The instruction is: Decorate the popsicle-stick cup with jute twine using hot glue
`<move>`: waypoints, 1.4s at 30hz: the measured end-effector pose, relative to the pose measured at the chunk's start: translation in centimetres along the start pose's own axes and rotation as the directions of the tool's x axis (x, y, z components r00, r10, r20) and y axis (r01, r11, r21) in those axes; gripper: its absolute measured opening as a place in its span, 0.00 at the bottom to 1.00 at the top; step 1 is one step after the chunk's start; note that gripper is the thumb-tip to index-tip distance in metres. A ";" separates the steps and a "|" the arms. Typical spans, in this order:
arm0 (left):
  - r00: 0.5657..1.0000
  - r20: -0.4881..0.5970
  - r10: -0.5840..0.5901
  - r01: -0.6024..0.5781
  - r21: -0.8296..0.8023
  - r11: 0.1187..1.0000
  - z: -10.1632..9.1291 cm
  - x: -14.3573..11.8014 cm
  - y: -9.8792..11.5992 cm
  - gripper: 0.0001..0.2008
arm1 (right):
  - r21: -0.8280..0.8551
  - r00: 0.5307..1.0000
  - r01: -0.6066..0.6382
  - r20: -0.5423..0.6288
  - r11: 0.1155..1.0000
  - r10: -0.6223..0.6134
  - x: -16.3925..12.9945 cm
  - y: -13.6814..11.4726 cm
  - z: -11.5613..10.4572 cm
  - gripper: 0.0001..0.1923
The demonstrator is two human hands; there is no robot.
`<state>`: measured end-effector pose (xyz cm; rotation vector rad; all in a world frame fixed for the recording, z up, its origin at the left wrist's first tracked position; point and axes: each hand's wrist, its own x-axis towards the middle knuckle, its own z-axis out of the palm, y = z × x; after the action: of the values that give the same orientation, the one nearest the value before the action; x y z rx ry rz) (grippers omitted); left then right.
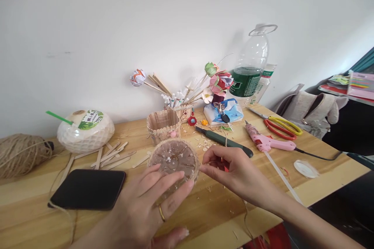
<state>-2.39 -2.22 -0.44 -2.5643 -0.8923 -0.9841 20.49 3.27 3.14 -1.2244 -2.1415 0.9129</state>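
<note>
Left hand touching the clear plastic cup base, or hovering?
Touching. The head view shows the left hand with its fingers lying directly on the upturned clear plastic base, no gap visible.

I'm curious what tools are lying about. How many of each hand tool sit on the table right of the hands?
Scissors: 1
Glue gun: 1
Knife: 1
Total: 3
</note>
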 end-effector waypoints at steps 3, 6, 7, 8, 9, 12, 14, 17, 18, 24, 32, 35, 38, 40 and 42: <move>1.000 0.004 -0.030 0.030 -0.054 0.998 0.0 0.0 0.1 0.22 | -0.005 0.999 0.033 0.010 0.999 -0.033 0.3 0.2 -0.2 0.11; 0.999 0.005 -0.047 0.048 -0.091 0.995 0.0 0.0 0.0 0.23 | 0.020 0.998 0.060 0.019 0.998 -0.060 0.6 0.1 -0.3 0.12; 0.999 0.007 -0.052 0.052 -0.103 0.993 -0.1 0.0 0.0 0.23 | 0.027 0.998 0.067 0.019 0.997 -0.067 0.7 0.1 -0.3 0.12; 0.998 0.008 -0.057 0.058 -0.113 0.992 -0.1 0.1 -0.1 0.23 | 0.032 0.997 0.073 0.018 0.997 -0.074 0.8 0.0 -0.3 0.12; 0.998 0.009 -0.064 0.064 -0.120 0.991 -0.2 0.1 -0.1 0.23 | 0.035 0.997 0.077 0.017 0.996 -0.078 0.9 0.0 -0.4 0.11; 0.996 0.012 -0.088 0.089 -0.136 0.987 -0.3 0.2 -0.2 0.23 | 0.039 0.997 0.077 0.022 0.996 -0.078 1.0 0.0 -0.4 0.09; 0.995 0.016 -0.098 0.099 -0.147 0.984 -0.4 0.2 -0.2 0.22 | 0.047 0.996 0.080 0.031 0.996 -0.082 1.2 0.1 -0.4 0.08; 0.994 0.024 -0.109 0.112 -0.160 0.981 -0.5 0.2 -0.2 0.22 | 0.063 0.995 0.084 0.047 0.994 -0.087 1.4 0.1 -0.5 0.06; 0.993 0.026 -0.114 0.116 -0.162 0.980 -0.5 0.2 -0.2 0.22 | 0.073 0.995 0.078 0.053 0.994 -0.082 1.5 0.1 -0.6 0.06; 0.997 0.017 -0.076 0.078 -0.213 0.974 -0.6 0.0 -0.6 0.21 | 0.094 0.995 0.012 0.101 0.995 -0.022 1.9 0.2 -0.9 0.09; 0.991 0.131 -0.043 0.093 -0.404 0.910 -2.0 -0.4 -2.8 0.19 | 0.117 0.978 0.156 0.118 0.981 -0.169 1.1 -0.3 -0.2 0.14; 0.988 0.139 -0.072 0.131 -0.490 0.862 -2.2 -0.3 -3.4 0.19 | 0.200 0.971 0.138 0.165 0.970 -0.172 0.5 -0.9 0.6 0.14; 0.987 0.122 -0.108 0.153 -0.465 0.872 -2.3 -0.6 -3.8 0.21 | 0.202 0.980 0.134 0.122 0.970 -0.160 -0.2 -1.3 1.8 0.15; 0.982 0.127 -0.143 0.184 -0.428 0.885 -2.4 -1.0 -3.8 0.20 | 0.171 0.989 0.113 0.078 0.979 -0.128 -0.8 -1.4 2.7 0.16; 0.968 0.159 -0.192 0.243 -0.430 0.869 -2.4 -1.5 -3.6 0.19 | 0.140 0.994 0.096 0.044 0.985 -0.103 -1.4 -1.5 3.6 0.16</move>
<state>-6.76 -1.13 0.44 -2.9743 -1.1178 -1.2458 17.81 0.44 1.83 -1.0279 -2.1192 1.0402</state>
